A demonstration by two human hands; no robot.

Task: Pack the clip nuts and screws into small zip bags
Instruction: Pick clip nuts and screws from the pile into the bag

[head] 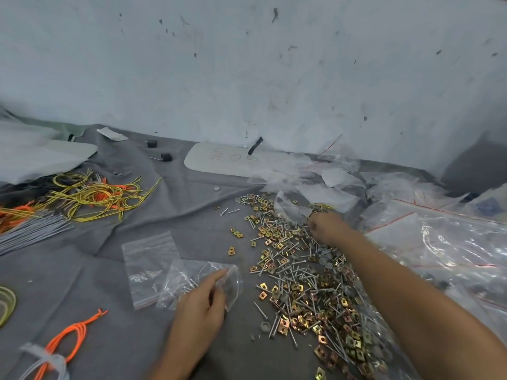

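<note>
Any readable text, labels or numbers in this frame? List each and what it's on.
Red handwriting on the white board by the wall: a few large characters, one round like "0". The rest is blurred and not readable.
Blue print on a packet at far right: too blurred to read.
Zip bag held by the left hand, and the pile of clip nuts and screws: no text visible.

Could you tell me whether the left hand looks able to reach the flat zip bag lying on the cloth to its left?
Probably yes: the flat zip bag lies just beside the left hand, nothing between them. But that hand already grips another small bag, so it may need freeing first.
</note>
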